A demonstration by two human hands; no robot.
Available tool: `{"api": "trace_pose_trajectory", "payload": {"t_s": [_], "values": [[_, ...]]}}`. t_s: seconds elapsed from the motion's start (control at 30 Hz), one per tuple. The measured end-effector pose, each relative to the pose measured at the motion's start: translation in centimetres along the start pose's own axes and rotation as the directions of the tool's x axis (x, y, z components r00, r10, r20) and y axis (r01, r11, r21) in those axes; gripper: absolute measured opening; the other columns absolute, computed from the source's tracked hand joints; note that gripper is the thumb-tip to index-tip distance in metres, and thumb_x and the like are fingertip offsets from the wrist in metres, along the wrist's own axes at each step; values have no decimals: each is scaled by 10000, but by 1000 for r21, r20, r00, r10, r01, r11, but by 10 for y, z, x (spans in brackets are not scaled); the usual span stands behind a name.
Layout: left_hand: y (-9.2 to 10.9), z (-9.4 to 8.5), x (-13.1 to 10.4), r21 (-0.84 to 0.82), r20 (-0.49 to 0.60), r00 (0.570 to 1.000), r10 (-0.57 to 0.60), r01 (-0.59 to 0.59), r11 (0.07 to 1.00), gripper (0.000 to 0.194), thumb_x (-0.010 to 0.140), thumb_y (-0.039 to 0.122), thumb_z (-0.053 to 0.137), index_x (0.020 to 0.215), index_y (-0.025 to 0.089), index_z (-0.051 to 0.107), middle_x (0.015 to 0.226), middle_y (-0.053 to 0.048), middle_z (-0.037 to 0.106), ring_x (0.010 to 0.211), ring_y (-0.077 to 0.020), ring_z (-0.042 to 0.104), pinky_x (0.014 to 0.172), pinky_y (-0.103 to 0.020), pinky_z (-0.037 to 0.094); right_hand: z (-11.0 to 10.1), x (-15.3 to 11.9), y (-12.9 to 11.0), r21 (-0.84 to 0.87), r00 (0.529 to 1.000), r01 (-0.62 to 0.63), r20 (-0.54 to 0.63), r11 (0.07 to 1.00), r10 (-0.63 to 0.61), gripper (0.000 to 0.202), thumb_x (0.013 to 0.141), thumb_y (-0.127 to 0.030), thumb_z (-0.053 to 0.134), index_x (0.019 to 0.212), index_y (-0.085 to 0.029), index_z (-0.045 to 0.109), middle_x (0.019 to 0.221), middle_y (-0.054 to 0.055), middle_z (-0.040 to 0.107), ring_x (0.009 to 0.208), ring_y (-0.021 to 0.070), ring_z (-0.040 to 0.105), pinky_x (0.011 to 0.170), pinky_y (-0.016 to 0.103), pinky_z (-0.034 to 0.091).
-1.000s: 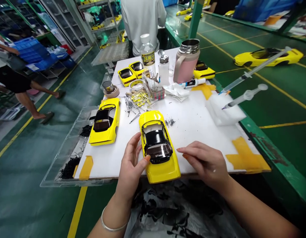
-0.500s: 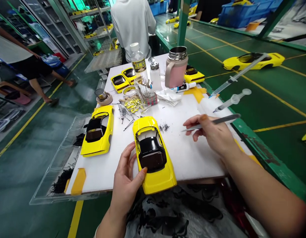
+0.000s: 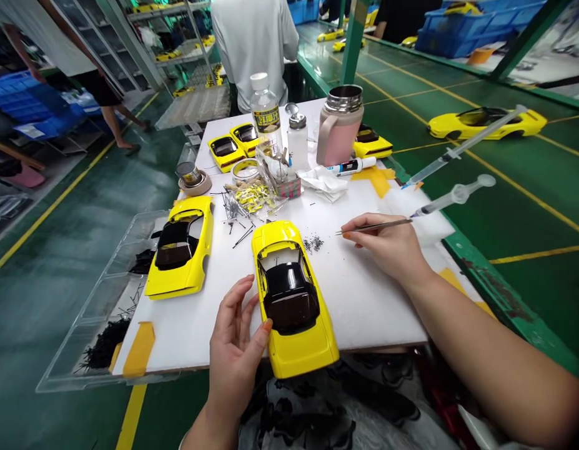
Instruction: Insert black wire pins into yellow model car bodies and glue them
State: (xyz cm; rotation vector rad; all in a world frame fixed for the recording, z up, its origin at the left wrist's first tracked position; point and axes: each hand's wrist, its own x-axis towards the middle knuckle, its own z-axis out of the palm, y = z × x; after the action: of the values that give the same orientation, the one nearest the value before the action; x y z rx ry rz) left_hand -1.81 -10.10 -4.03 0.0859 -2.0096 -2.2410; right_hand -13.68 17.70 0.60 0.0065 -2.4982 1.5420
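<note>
Yellow car body (image 3: pixel 295 300) lies at lower centre of the frame; left hand (image 3: pixel 233 337), half open, only rests its thumb at the edge; right hand (image 3: pixel 385 240) pinches tweezers (image 3: pixel 380 225) near black bits (image 3: pixel 313 244); a light pinch serves best.

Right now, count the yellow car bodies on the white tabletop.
5: one car body at the left hand, one farther left, two back left, one partly behind the pink handled flask. More may hide.

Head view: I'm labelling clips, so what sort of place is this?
Probably a workshop or factory floor for model cars: matching yellow cars sit on the white table, more sit beyond it, and blue bins show in the background.
</note>
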Motion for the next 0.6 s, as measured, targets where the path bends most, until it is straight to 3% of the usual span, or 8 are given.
{"api": "trace_pose_trajectory", "payload": {"t_s": [0.17,0.6], "values": [[-1,0,-1,-16,-5,1000,9,-9,1000,481,920,267,738,1377,323,597,1575,-66,511,1465,-265,503,1194,-343,471,7,1,4,0,999,-2,41,1000,2,143,730,-305,768,786,-177,798,763,45,768,588,151,646,565,285,524],[0,-1,-1,5,2,1000,-11,11,1000,491,933,273,720,1400,319,574,1588,-72,506,1492,-282,469,1215,-393,458,11,-2,10,-12,996,76,44,997,-76,106,784,-281,746,803,-192,800,843,53,793,743,197,729,645,317,600]]}}
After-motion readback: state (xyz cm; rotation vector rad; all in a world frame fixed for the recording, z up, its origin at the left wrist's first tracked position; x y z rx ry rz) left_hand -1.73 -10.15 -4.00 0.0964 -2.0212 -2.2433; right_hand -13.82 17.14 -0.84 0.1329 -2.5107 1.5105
